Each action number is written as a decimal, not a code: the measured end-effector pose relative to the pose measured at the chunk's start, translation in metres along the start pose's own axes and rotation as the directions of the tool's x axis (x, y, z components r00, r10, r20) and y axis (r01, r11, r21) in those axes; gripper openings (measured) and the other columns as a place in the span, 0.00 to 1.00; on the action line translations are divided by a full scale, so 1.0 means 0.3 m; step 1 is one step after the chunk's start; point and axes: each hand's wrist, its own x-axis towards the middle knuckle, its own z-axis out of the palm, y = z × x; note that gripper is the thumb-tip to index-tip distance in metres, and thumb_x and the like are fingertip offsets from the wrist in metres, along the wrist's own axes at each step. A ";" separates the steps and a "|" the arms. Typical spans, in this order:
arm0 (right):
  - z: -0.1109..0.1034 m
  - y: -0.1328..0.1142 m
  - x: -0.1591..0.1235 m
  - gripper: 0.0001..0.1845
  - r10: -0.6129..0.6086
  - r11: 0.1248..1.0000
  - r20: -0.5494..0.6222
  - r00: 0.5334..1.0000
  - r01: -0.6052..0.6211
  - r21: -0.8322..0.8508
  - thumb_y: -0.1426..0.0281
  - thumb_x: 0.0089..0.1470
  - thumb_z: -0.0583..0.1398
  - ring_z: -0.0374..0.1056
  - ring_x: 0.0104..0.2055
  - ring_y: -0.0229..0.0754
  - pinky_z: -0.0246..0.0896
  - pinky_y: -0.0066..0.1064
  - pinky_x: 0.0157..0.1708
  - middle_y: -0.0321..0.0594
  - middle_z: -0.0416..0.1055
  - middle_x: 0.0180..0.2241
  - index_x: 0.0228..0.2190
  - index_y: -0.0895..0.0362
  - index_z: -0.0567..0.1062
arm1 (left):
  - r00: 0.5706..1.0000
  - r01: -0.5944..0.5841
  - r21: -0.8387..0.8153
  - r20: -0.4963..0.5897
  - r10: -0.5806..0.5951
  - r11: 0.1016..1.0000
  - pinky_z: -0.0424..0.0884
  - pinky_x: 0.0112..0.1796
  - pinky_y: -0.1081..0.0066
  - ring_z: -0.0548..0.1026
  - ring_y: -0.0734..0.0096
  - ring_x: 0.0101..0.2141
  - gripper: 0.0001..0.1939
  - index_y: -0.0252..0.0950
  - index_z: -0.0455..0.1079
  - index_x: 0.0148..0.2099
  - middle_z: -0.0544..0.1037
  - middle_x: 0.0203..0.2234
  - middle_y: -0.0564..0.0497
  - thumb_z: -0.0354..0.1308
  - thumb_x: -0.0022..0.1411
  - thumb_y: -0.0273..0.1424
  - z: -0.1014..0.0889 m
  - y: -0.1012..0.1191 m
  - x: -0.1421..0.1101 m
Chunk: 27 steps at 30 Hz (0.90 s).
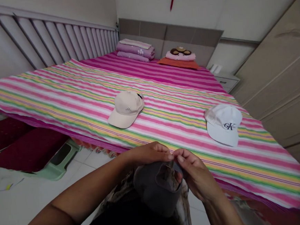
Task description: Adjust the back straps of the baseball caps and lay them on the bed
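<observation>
A dark grey baseball cap [156,191] is held in front of my body, its back opening and strap turned up toward me. My left hand [153,153] pinches the strap end at the cap's rear edge. Close beside it, my right hand [192,168] grips the same strap area from the right, thumb and forefinger together. Fingers show through the cap's back opening. Beyond my hands, a beige cap [127,107] lies on the striped bedspread [166,121], brim toward me. Farther right rests a white cap [225,124] with dark letters on its front.
Folded purple bedding [136,51] and a pink pillow [180,55] with a bear face sit by the headboard [148,31]. A green stool [62,164] with dark red covering stands at left. A nightstand [227,82] and wardrobe [277,78] line the right.
</observation>
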 end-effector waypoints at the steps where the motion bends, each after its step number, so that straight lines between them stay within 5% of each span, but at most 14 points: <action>1: 0.001 -0.002 -0.002 0.13 0.014 0.999 -0.010 1.000 -0.014 0.034 0.62 0.44 0.62 0.54 0.17 0.29 0.53 0.23 0.16 0.31 0.61 0.23 0.30 0.56 0.68 | 1.000 0.013 -0.037 0.021 -0.012 0.999 0.57 0.22 0.77 0.60 0.81 0.19 0.16 0.32 0.69 0.28 0.67 0.17 0.57 0.59 0.50 0.42 0.004 -0.001 -0.001; 12: 0.007 -0.019 -0.010 0.12 -0.007 0.993 0.017 1.000 0.005 0.118 0.73 0.36 0.66 0.53 0.15 0.27 0.50 0.21 0.15 0.27 0.61 0.19 0.22 0.57 0.66 | 0.999 0.034 -0.112 0.008 -0.033 0.993 0.53 0.18 0.78 0.58 0.83 0.14 0.10 0.31 0.69 0.22 0.66 0.13 0.57 0.59 0.46 0.34 0.020 -0.022 -0.003; 17: 0.003 -0.030 -0.008 0.12 0.014 0.988 -0.002 1.000 -0.013 0.151 0.72 0.36 0.66 0.52 0.14 0.26 0.49 0.21 0.15 0.26 0.60 0.18 0.22 0.57 0.66 | 0.999 -0.035 -0.089 0.011 0.036 0.995 0.59 0.22 0.77 0.64 0.80 0.18 0.15 0.30 0.68 0.27 0.69 0.16 0.54 0.58 0.49 0.39 0.022 -0.016 -0.003; 20: 0.001 -0.035 -0.006 0.11 0.014 0.987 -0.020 1.000 -0.010 0.163 0.72 0.36 0.66 0.54 0.14 0.26 0.50 0.21 0.16 0.27 0.61 0.17 0.22 0.57 0.67 | 0.988 -0.151 0.038 0.012 0.151 0.988 0.62 0.27 0.78 0.67 0.79 0.24 0.14 0.32 0.68 0.33 0.72 0.23 0.54 0.64 0.44 0.33 0.026 -0.017 -0.006; 23: -0.002 -0.035 -0.007 0.11 0.009 0.986 -0.024 1.000 -0.005 0.167 0.73 0.36 0.66 0.55 0.13 0.26 0.50 0.21 0.15 0.27 0.61 0.17 0.22 0.57 0.67 | 0.941 -0.297 0.349 -0.052 0.335 0.889 0.62 0.29 0.78 0.68 0.78 0.28 0.14 0.33 0.68 0.36 0.73 0.26 0.54 0.64 0.44 0.31 0.033 -0.019 -0.015; 27: -0.005 -0.034 -0.011 0.12 -0.003 0.987 -0.028 1.000 0.008 0.161 0.74 0.35 0.66 0.54 0.13 0.26 0.49 0.20 0.13 0.28 0.63 0.19 0.21 0.57 0.67 | 0.833 -0.394 0.712 0.009 0.553 0.581 0.61 0.29 0.78 0.69 0.77 0.26 0.12 0.32 0.71 0.36 0.74 0.24 0.52 0.61 0.48 0.33 0.031 -0.015 -0.029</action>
